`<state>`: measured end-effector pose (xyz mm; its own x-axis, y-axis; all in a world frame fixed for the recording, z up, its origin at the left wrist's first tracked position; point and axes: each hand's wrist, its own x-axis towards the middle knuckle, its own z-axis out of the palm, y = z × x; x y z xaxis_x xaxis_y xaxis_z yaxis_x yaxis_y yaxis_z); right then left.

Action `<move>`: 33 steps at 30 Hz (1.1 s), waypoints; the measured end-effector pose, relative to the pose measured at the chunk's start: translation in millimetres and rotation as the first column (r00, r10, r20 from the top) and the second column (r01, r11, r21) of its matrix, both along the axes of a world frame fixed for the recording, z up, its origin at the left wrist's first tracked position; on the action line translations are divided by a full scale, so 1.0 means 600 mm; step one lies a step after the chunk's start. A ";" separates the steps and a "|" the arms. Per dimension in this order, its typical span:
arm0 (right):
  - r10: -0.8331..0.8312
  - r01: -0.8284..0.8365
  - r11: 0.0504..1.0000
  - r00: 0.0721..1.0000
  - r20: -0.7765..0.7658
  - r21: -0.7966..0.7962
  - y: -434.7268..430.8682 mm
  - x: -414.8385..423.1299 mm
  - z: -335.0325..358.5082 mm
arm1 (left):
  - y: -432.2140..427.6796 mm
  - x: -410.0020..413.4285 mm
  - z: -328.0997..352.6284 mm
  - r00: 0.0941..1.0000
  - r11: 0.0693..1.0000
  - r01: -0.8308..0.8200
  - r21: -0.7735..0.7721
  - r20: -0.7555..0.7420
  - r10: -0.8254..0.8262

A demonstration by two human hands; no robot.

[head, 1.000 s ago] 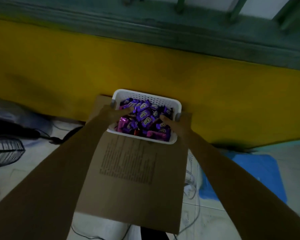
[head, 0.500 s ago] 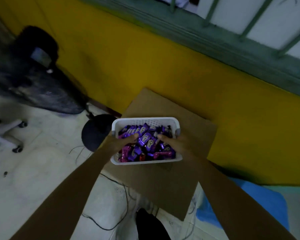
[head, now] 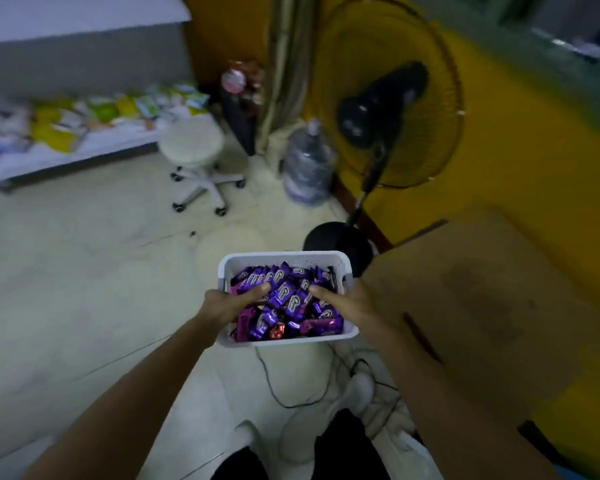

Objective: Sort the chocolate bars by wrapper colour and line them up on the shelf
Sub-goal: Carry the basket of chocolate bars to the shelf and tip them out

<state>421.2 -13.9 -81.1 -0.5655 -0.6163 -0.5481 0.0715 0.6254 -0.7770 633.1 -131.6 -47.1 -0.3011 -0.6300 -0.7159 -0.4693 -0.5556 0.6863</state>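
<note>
A white plastic basket hangs in the air in front of me, held from both sides. It is full of chocolate bars, mostly in purple wrappers, with some magenta ones and a red one near the front. My left hand grips the left rim, thumb over the bars. On the right rim my right hand grips the same way. The basket is over the floor, left of the cardboard box.
A standing fan rises just beyond the basket, its black base behind the far rim. A water jug and a white wheeled stool stand further back. A low shelf with packets lies far left. Cables trail across the floor below.
The basket has come up off the cardboard box, carried left in both hands. My view has swung left, from the yellow wall to the room with the fan, stool and shelf.
</note>
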 end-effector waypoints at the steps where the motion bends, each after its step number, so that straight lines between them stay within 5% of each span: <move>1: 0.040 -0.040 0.999 0.999 -0.002 -0.001 -0.022 0.038 0.000 | -0.007 0.048 0.004 0.999 0.999 -0.034 -0.017 0.007 0.034; 12: 0.274 -0.276 0.961 0.958 0.082 0.020 -0.175 0.261 -0.013 | -0.072 0.313 -0.001 0.977 0.974 -0.192 -0.120 0.066 0.201; 20: 0.354 -0.351 0.935 0.910 0.216 -0.051 -0.371 0.269 -0.046 | -0.204 0.353 -0.039 0.962 0.970 -0.148 -0.192 0.201 0.187; 33: 0.517 -0.515 0.856 0.851 0.092 -0.048 -0.704 0.237 -0.017 | -0.494 0.326 -0.013 0.926 0.934 -0.230 -0.274 0.235 0.297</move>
<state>563.7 -436.1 -91.4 -0.1072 -0.8165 -0.5673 -0.1806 0.5771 -0.7965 828.4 -428.0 -54.8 0.0817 -0.8207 -0.5655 -0.5127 -0.5212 0.6822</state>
